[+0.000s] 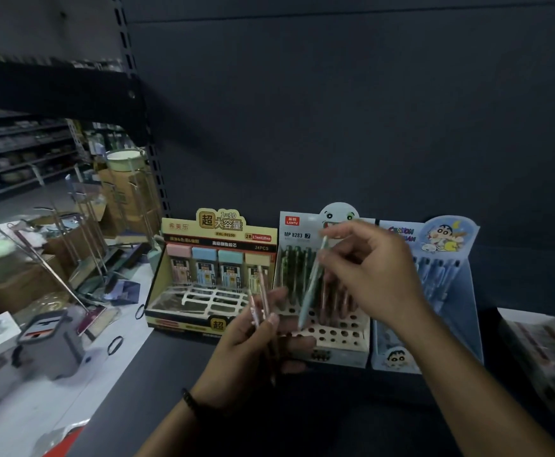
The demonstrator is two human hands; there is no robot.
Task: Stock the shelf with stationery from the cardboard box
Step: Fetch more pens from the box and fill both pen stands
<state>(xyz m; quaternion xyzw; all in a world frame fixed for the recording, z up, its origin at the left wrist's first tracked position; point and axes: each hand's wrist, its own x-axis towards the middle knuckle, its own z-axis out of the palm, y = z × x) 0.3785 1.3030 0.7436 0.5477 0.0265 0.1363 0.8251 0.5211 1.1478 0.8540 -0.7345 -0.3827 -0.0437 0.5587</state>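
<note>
Right hand (368,268) pinches the pale pencil (312,285) near its top, likely light, stiff and slick, above the holed display box (339,354), left hand (253,351) clutching pink spares (260,296) just beside it.

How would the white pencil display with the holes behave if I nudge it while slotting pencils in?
Probably light: the display looks like thin card with many holes empty, so it may slide on the shelf. The yellow box and blue box close beside it would likely limit sideways shifting.
</note>
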